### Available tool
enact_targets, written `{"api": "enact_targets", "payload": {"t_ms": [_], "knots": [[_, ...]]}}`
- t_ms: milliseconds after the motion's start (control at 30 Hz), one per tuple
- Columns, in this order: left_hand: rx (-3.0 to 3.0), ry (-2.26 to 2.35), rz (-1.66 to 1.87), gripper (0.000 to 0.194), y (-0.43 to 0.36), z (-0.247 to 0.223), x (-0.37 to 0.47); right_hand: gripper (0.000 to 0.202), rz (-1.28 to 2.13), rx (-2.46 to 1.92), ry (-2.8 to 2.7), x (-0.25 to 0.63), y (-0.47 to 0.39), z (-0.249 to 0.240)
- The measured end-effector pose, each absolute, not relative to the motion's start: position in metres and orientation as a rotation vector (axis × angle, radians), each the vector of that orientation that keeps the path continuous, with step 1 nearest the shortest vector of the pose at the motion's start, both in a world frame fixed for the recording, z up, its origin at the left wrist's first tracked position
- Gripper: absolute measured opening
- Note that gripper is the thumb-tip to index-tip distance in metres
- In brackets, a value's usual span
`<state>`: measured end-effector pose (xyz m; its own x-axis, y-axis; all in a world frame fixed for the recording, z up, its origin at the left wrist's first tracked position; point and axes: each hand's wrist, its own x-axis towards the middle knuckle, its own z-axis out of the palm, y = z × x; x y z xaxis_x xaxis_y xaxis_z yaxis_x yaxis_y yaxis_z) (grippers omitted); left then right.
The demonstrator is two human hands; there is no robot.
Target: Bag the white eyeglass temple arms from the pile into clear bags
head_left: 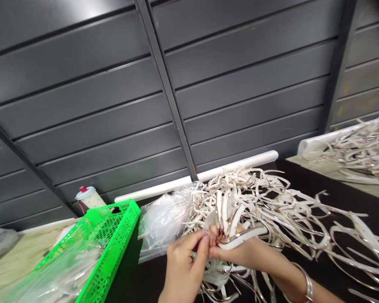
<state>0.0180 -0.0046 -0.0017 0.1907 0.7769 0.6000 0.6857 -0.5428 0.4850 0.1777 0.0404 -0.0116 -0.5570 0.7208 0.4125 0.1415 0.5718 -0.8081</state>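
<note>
My right hand [236, 252] is closed around a gathered bunch of white strips with shiny brownish edges [220, 212]. Some ends fan upward and others stick out to the right over the hand. Against the near left side of the bunch, my left hand [186, 259] has thumb and index finger pinched together, touching the right fingers. What lies between those left fingertips is too small to make out. Behind and below both hands spreads a tangled heap of loose strips of the same kind [271, 210]. Clear plastic bags [162, 219] lie left of the heap.
A green perforated basket [113, 252] holding a plastic bag of pale items stands at left. Beyond it is a lidded cup [90, 197]. White tubes [240, 165] run along the grey slatted wall [113, 105]. Another strip pile [366, 147] lies at far right. The tabletop is black [344, 198].
</note>
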Motion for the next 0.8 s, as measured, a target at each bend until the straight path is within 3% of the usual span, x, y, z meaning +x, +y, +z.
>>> {"api": "enact_targets", "payload": {"t_ms": [200, 467, 800], "knots": [[2.403, 1.584, 1.309, 0.050, -0.010, -0.009, 0.021, 0.019, 0.630, -0.665, -2.103, 0.177, 0.033, -0.010], [2.685, 1.518, 1.272, 0.038, -0.012, -0.008, 0.017, 0.015, 0.699, -0.661, -2.167, 0.177, 0.029, -0.004], [2.674, 1.542, 1.291, 0.034, -0.008, 0.000, 0.013, 0.016, 0.386, -0.875, -2.104, 0.194, 0.041, -0.007]]}}
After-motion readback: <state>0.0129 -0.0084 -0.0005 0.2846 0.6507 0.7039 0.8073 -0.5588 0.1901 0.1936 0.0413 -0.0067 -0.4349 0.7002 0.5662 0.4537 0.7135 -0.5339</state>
